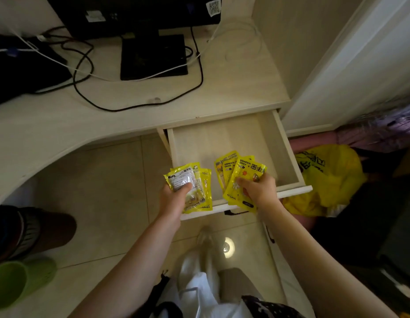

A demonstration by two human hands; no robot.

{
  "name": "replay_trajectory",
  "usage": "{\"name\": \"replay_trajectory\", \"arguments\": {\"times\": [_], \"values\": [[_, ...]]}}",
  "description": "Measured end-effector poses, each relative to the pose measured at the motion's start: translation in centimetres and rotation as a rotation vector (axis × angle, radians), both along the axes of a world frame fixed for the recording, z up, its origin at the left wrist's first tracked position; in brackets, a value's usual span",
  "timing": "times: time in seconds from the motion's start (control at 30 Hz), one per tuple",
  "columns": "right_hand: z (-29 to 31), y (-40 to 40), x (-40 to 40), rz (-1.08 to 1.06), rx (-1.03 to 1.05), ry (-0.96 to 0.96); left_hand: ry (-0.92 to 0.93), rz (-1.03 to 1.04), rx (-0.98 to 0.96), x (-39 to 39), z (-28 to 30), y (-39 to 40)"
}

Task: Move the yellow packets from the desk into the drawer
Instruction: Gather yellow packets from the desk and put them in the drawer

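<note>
The pale wooden drawer [288, 154] is pulled out from under the desk [107, 118], and its inside looks bare. My left hand [174, 198] grips a small stack of yellow packets [198, 180] over the drawer's front left corner. My right hand [259, 189] holds a fanned bunch of yellow hand-warmer packets [239, 172] over the front middle of the drawer. Both bunches hang above the drawer's front edge, not resting on its floor. No yellow packet shows on the desk top.
A black monitor stand [153, 56] and looping black and white cables [84, 72] lie on the desk. A yellow plastic bag [330, 177] sits right of the drawer. A green bin [18, 281] and a dark stool [32, 230] stand on the tiled floor at left.
</note>
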State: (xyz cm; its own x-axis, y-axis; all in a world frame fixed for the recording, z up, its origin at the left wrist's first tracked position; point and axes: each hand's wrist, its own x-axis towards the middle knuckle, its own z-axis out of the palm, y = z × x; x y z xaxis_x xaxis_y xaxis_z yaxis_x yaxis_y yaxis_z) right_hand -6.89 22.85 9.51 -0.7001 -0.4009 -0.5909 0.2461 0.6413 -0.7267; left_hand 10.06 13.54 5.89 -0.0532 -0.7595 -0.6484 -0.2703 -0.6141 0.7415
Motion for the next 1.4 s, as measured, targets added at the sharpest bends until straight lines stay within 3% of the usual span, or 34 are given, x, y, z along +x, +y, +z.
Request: {"name": "replay_trajectory", "arguments": {"times": [0.3,0.63,0.83,1.17,1.4], "values": [[-6.3,-5.8,-6.1,0.121,0.113,-0.101,-0.108,-0.002,0.083,-6.7,-5.0,-3.3],[-15.5,-7.7,-7.8,0.263,0.296,-0.325,-0.258,0.1,0.186,-7.8,-12.5,-3.6],[-17.9,-6.3,-8.0,0.278,0.373,-0.397,-0.343,-0.009,0.246,-7.7,-15.0,-3.0],[-18.3,-5.1,-10.6,0.326,0.46,-0.181,-0.492,-0.226,0.179,-7.0,-15.7,-3.5],[-15.2,-3.6,-11.4,0.523,0.554,-0.08,-0.573,-0.325,0.215,-6.5,-13.4,-3.1]]}}
